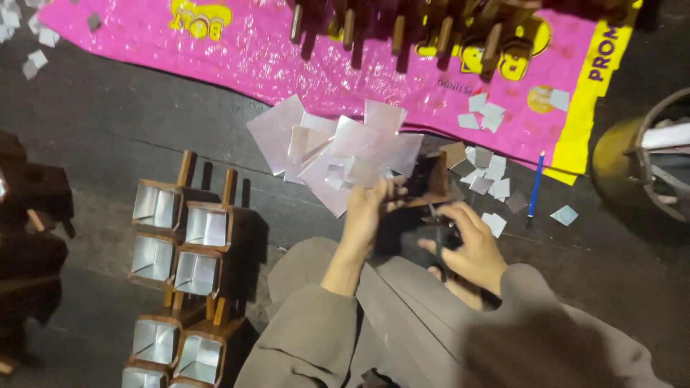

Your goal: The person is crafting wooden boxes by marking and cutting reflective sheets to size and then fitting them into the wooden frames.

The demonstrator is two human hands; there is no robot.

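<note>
My left hand [368, 208] pinches a foil sheet [359, 162] against the wooden box [424, 183]; my right hand [463, 248] grips scissors [437, 241]. Left of the box: eight-odd lined boxes [180, 251] finished. Beyond it: bare ones [402, 29] remaining.

My left hand [366, 208] covers part of the dark wooden holder [424, 183], so its inside is hidden. The scissors [440, 241] in my right hand [467, 251] are mostly buried under my fingers and too dark to read. Left of the holder, the lowest foil-lined wooden scoops [176, 359] are cut off by the bottom edge. Above it, the dark wooden pieces [402, 25] on the pink plastic sheet [251, 50] are cropped. At the right edge, a round metal object [647, 162] is cut off.
</note>
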